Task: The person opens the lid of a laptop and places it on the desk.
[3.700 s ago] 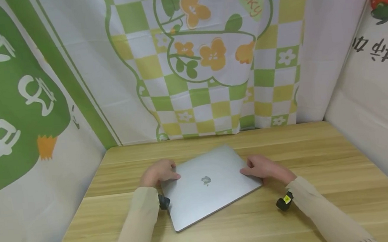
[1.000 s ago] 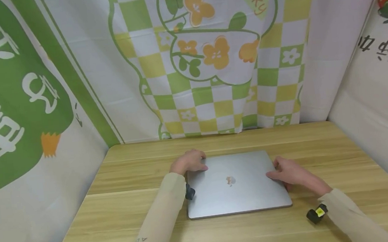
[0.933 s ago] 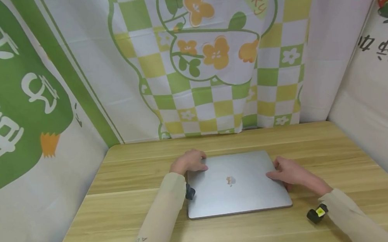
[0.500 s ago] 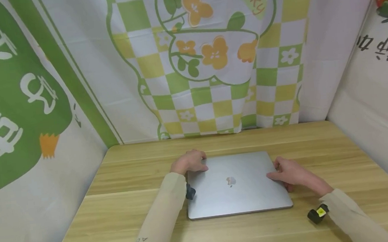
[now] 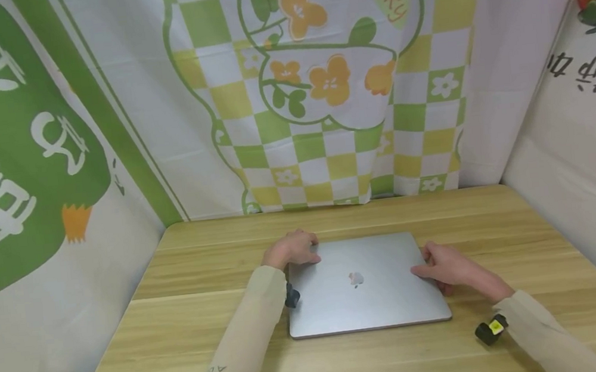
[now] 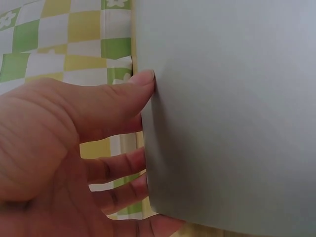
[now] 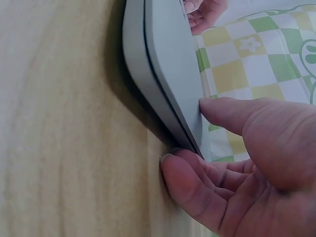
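Note:
A closed silver laptop (image 5: 368, 299) with an apple logo on its lid lies flat-looking on the wooden table, its long front side roughly parallel to the table's back edge. At its far left corner my left hand (image 5: 293, 250) grips the edge; in the left wrist view the thumb (image 6: 116, 101) lies on the lid and the other fingers reach along the edge. On the opposite short side my right hand (image 5: 453, 267) holds the laptop, thumb on top. The right wrist view shows its fingers (image 7: 190, 187) curled at the lower edge. Whether the laptop is raised, I cannot tell.
The wooden table (image 5: 193, 334) extends around the laptop on all sides. A checked green and yellow curtain (image 5: 328, 165) hangs behind its back edge, and printed cloth walls stand left and right. Small black cameras (image 5: 491, 330) sit at both wrists.
Since the oldest frame, both hands have shifted the laptop to the right and turned it from a slant to square with the table. Over the last second it has barely moved.

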A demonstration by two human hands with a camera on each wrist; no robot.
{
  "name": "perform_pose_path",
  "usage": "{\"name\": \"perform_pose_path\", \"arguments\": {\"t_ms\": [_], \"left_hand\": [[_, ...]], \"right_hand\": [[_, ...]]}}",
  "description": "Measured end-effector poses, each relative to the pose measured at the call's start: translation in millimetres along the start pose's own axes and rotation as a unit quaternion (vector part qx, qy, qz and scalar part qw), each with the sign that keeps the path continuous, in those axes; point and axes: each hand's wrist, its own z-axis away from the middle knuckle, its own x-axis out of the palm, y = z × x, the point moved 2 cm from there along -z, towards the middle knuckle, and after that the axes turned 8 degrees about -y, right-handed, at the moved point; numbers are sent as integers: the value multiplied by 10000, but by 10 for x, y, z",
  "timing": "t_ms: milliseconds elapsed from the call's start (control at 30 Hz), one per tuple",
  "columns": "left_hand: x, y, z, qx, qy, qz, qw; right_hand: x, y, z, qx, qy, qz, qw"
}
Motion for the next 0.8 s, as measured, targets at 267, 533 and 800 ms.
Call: {"name": "perform_pose_path", "arguments": {"t_ms": [267, 533, 800], "left_hand": [[32, -29, 7, 154, 38, -138, 9998], [67, -100, 71, 512, 116, -42, 9986], [110, -163, 244, 521, 172, 393, 9977]], "right_hand": [[27, 4, 54, -99, 104, -16, 9999], [63, -51, 127, -10, 123, 93, 9999], [97, -110, 230, 34, 47, 319, 9995]]}}
